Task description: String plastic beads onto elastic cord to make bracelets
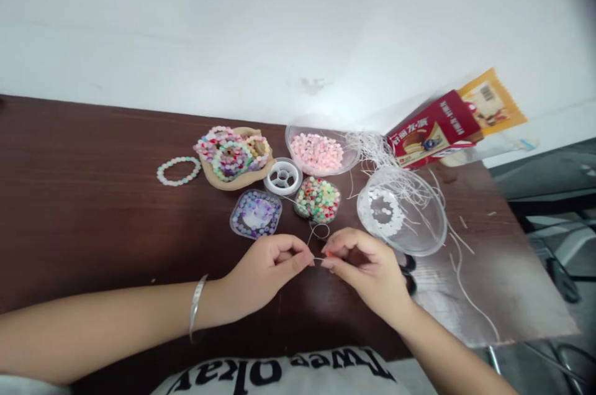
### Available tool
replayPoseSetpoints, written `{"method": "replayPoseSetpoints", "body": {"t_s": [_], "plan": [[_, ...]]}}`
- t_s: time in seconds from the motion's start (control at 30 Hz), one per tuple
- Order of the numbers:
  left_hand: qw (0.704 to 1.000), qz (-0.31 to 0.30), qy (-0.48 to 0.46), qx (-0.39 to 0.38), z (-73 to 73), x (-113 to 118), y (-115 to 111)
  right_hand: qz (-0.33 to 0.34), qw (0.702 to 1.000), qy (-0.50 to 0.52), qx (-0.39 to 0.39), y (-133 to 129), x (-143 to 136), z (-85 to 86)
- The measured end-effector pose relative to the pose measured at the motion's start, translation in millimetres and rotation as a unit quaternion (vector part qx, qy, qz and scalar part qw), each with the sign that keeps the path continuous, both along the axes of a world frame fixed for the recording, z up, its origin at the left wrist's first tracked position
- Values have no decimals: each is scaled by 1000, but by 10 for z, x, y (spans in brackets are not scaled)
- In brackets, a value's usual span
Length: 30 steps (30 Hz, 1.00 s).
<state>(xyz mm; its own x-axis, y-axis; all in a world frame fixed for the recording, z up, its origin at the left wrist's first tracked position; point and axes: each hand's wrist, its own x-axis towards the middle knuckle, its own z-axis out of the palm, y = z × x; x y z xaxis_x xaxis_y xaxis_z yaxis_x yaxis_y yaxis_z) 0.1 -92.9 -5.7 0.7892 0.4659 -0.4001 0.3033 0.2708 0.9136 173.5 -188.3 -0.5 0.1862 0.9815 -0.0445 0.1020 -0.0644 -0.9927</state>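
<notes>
My left hand (267, 271) pinches a thin white cord (319, 259) between thumb and finger. Close by on its right, my right hand (365, 267) is closed too, with a small red-orange bead (329, 253) at its fingertips, where the cord ends from view. A loop of cord rises above the hands toward a white spool (283, 177). Just beyond them stand a box of purple beads (256, 213) and a box of multicoloured beads (318, 199).
Bead bracelets fill a tan dish (237, 182); another bracelet (179, 181) lies left of it. Behind are a bowl of pink beads (317, 151), a bowl with white beads and cords (431, 227), and a red snack box (437, 128). Black-handled scissors (410, 274) lie partly hidden beside my right hand.
</notes>
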Motion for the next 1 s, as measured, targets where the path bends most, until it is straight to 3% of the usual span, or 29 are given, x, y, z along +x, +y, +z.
{"method": "replayPoseSetpoints", "body": {"t_s": [0.23,0.63,0.83,1.0], "plan": [[999,28,17,-38,-29,-20,8,15,999,27,9,4,7,-32],[999,45,-4,-24,-34,-24,2,3,996,89,-4,-35,-89,-55],[999,32,-9,-9,-17,-18,5,-53,995,87,-21,-43,-115,-91],[999,28,-21,-4,-53,-27,1,-56,993,88,-46,-47,-115,-129]]}}
